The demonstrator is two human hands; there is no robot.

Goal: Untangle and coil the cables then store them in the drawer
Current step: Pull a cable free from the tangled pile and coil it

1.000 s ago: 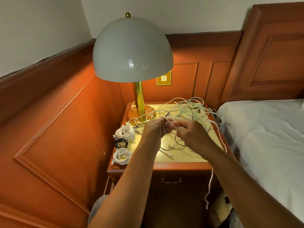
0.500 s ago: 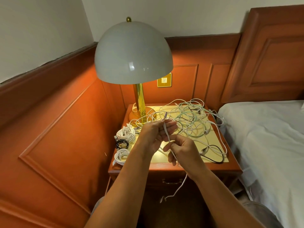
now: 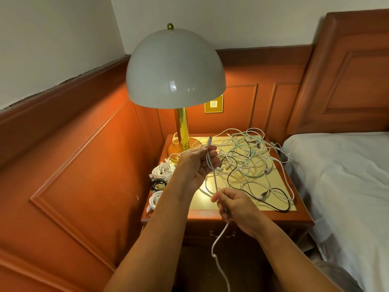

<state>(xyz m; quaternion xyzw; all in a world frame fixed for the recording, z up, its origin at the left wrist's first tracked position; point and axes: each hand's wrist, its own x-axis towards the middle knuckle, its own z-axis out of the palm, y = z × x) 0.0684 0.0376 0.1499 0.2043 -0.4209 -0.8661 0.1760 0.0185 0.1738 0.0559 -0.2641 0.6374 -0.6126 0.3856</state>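
Head view. The left hand (image 3: 196, 163) is raised over the front left of the nightstand (image 3: 248, 214), palm up, thumb and fingers pinching a white cable (image 3: 215, 182) just below its connector end, which points upward. The right hand (image 3: 235, 204) sits lower and nearer the person, fingers curled round the same cable; the stretch between the two hands is nearly straight, and the free tail hangs below the right hand in front of the drawer (image 3: 221, 233), which appears closed.

Procedure for the step in hand, as judged from this position: keep the connector end fixed in the left hand as the anchor. Feed cable upward through the right hand and lay each turn into the left palm, loops of even size. Let the tail rotate freely so that no twist builds up. Keep the hanging tail away from the tangled pile (image 3: 250, 163), or it may catch a loop there.

Count. One cable in the hands. Three finished coils at the left edge of the top: a white coil at the back (image 3: 163, 170), a dark coil (image 3: 157, 183) between, a white coil at the front (image 3: 154, 201). The tangled pile covers the centre and right of the top; it contains white, pale green and at least one black cable, but the exact number cannot be counted. One lamp (image 3: 175, 68). One drawer visible.
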